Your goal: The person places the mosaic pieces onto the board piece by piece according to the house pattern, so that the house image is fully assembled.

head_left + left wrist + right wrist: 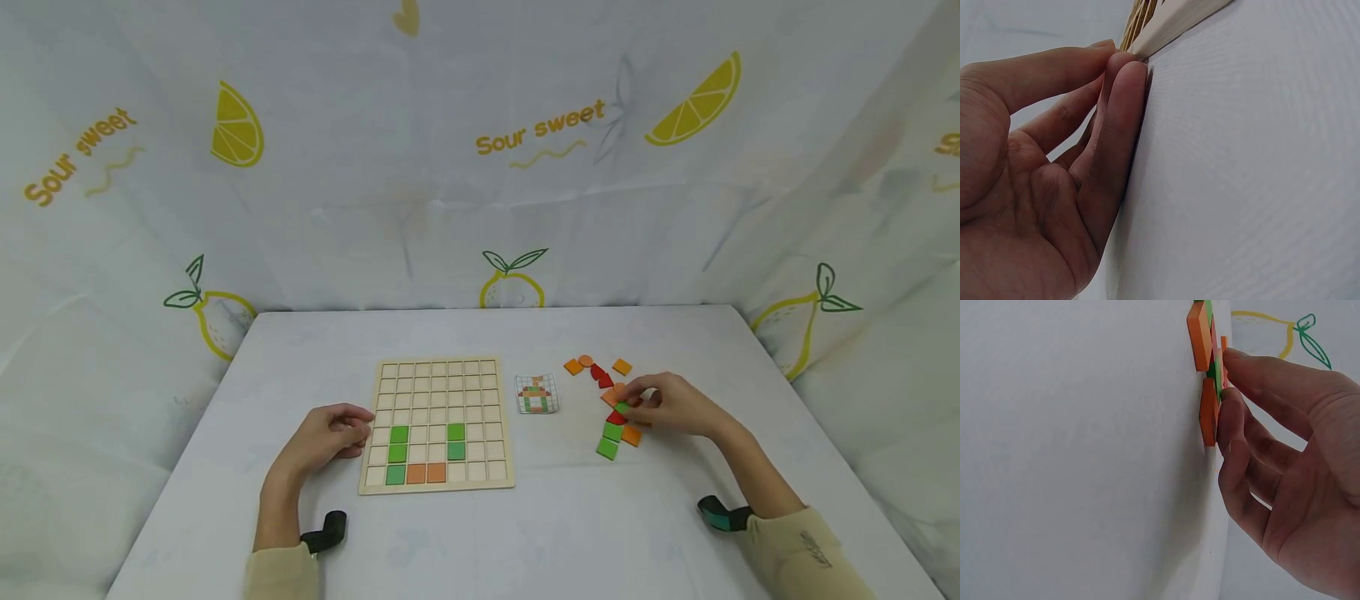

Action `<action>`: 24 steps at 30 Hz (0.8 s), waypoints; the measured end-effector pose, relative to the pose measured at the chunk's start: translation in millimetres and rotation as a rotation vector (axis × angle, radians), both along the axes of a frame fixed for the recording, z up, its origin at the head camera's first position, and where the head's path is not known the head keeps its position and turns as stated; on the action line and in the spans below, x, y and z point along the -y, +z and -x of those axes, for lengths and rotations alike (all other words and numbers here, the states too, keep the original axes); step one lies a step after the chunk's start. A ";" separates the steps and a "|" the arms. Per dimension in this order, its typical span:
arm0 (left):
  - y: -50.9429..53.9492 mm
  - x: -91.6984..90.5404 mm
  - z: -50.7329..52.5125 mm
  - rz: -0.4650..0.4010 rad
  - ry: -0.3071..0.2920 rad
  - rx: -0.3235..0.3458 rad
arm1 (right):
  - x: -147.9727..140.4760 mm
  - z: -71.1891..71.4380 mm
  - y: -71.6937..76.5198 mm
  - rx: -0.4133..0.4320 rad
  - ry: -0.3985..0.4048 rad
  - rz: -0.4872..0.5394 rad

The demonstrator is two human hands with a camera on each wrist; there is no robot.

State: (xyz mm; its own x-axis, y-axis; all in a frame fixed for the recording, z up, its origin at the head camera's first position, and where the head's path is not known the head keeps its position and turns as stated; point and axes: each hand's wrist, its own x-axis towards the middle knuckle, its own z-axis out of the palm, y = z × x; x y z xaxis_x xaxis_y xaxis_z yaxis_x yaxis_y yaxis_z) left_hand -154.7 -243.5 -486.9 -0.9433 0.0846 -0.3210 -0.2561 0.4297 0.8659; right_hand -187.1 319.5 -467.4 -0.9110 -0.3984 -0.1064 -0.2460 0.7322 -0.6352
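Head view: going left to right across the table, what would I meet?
Left-hand fingers → wooden grid board → small picture card → nearest loose green tile → right-hand fingers.

Muted diffuse light, soft shadows

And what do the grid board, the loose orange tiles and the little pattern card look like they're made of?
Grid board: probably wood, matte, from its pale tan color. Loose orange tiles: perhaps painted wood or plastic; thick, evenly colored, with little shine. Pattern card: likely printed paper or thin card; looks thin, finish unclear.
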 end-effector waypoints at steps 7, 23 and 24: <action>-0.9 -0.1 1.1 0.001 0.007 0.006 | -9.7 0.2 -5.1 0.003 -0.032 0.023; -2.5 -1.4 1.2 0.028 0.032 0.012 | -6.8 0.3 -8.0 -0.037 -0.031 -0.006; -2.0 -1.7 1.1 0.030 0.033 0.012 | -6.6 0.1 -7.2 -0.038 -0.033 -0.016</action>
State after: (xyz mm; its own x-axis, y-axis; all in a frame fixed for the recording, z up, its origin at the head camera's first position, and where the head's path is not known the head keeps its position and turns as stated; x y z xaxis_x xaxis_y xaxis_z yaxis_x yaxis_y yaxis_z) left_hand -155.7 -241.8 -489.0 -0.9415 0.0434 -0.3341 -0.2808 0.4467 0.8495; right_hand -187.2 326.1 -474.6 -0.9271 -0.3668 -0.0776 -0.2455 0.7503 -0.6138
